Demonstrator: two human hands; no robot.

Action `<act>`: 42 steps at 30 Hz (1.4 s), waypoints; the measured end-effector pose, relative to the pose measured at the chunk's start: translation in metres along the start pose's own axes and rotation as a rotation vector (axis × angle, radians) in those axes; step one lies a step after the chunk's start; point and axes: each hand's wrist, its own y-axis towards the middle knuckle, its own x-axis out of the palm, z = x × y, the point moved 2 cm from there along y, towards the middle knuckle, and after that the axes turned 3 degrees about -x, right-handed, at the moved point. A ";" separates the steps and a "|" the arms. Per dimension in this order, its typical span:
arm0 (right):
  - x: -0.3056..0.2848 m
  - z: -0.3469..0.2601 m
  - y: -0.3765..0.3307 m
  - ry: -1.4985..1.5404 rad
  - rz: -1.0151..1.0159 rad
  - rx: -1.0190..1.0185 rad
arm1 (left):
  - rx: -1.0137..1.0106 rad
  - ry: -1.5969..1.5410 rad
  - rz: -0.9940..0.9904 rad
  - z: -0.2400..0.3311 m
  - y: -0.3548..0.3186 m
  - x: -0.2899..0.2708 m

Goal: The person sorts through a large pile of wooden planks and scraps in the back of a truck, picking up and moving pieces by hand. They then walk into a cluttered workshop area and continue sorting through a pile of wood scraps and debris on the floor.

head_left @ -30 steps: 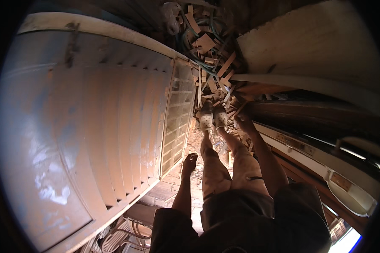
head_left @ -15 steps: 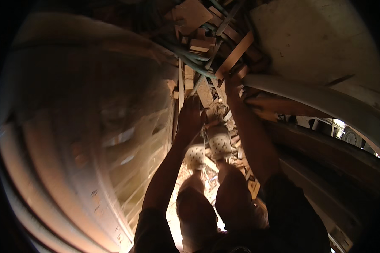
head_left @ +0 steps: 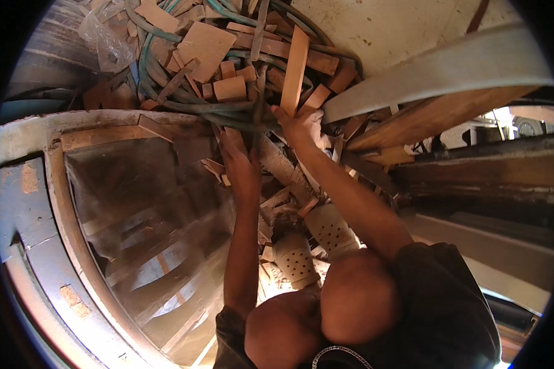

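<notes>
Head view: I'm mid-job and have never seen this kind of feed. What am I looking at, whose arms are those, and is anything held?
This is one wide fisheye camera worn on a person's head, looking down, so straight edges bend near the rim. There is no machine: the two bare arms rising from the lower edge are the person's own, with their knees and pale perforated shoes below. Both hands reach into a heap of wood offcuts tangled with greenish hoses. The right hand is at the foot of an upright wooden strip; whether its grip is closed is unclear. The left hand rests on scraps beside a large framed panel. A long plank lies to the right.
</notes>
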 end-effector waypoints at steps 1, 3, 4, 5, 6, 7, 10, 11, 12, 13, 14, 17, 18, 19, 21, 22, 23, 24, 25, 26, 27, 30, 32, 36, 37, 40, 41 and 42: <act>0.001 0.003 0.005 0.042 0.005 0.014 | -0.010 0.005 -0.040 0.001 0.004 0.000; -0.028 -0.011 -0.020 0.070 -0.073 0.005 | -0.080 0.013 -0.083 -0.005 0.008 -0.006; -0.021 -0.003 -0.020 0.056 -0.059 0.003 | -0.125 0.036 -0.082 -0.011 0.005 -0.014; -0.024 0.009 -0.012 0.057 -0.015 0.010 | -0.138 0.046 -0.093 0.006 0.007 -0.025; -0.025 0.021 -0.004 0.086 0.003 -0.046 | -0.157 0.057 -0.099 0.013 0.009 -0.032; -0.027 0.032 -0.001 0.109 0.012 -0.105 | -0.172 0.002 -0.146 0.010 0.009 -0.040; -0.047 0.037 -0.023 -0.134 -0.029 -0.341 | -0.294 -0.344 -0.308 -0.025 -0.004 -0.056; -0.057 0.038 -0.038 -0.186 -0.086 -0.407 | -0.376 -0.581 -0.364 -0.039 -0.017 -0.055; -0.062 0.045 -0.049 -0.271 -0.173 -0.460 | -0.452 -0.820 -0.423 -0.044 -0.030 -0.056; -0.067 0.053 -0.059 -0.357 -0.261 -0.511 | -0.497 -0.914 -0.427 -0.045 -0.045 -0.056; -0.068 0.055 -0.067 -0.440 -0.349 -0.570 | -0.536 -1.009 -0.421 -0.039 -0.061 -0.058; -0.033 0.091 -0.052 -0.686 -0.283 -0.668 | -0.613 -1.190 -0.376 -0.023 -0.083 -0.046; -0.027 0.093 -0.048 -0.657 -0.238 -0.663 | -0.645 -1.226 -0.346 -0.022 -0.088 -0.043; -0.027 0.094 -0.043 -0.620 -0.169 -0.758 | -0.670 -1.216 -0.350 -0.019 -0.092 -0.040; -0.037 0.081 -0.045 -0.538 -0.040 -0.935 | -0.730 -1.187 -0.359 -0.012 -0.098 -0.043; -0.034 0.081 -0.036 -0.425 -0.059 -0.939 | -0.720 -1.200 -0.360 -0.016 -0.100 -0.040; -0.035 0.076 -0.032 -0.477 -0.129 -0.896 | -0.707 -1.212 -0.371 -0.023 -0.103 -0.031; -0.037 0.069 -0.030 -0.532 -0.203 -0.854 | -0.698 -1.226 -0.378 -0.027 -0.106 -0.026; -0.040 0.064 -0.032 -0.585 -0.276 -0.811 | -0.700 -1.238 -0.363 -0.031 -0.108 -0.022; -0.045 0.060 -0.033 -0.571 -0.236 -0.848 | -0.701 -1.255 -0.348 -0.030 -0.107 -0.019; -0.050 0.055 -0.035 -0.556 -0.196 -0.884 | -0.701 -1.271 -0.333 -0.029 -0.105 -0.017; -0.075 0.027 -0.059 -0.414 -0.185 -0.975 | -0.564 -1.294 -0.284 -0.018 -0.098 -0.017; -0.089 0.008 -0.086 -0.284 -0.369 -0.949 | -0.461 -1.366 -0.295 -0.021 -0.097 -0.013; -0.071 -0.003 -0.118 -0.080 -0.792 -0.788 | -0.443 -1.679 -0.262 -0.014 -0.097 -0.008; -0.062 0.002 -0.121 -0.062 -0.842 -0.766 | -0.473 -1.688 -0.252 -0.014 -0.097 -0.008; -0.047 0.025 -0.117 -0.233 -0.583 -0.958 | -0.554 -1.624 -0.247 -0.010 -0.091 -0.022; -0.050 0.026 -0.121 -0.265 -0.443 -1.044 | -0.553 -1.602 -0.277 -0.011 -0.091 -0.025; -0.052 0.028 -0.122 -0.323 -0.402 -1.045 | -0.552 -1.580 -0.307 -0.011 -0.092 -0.026</act>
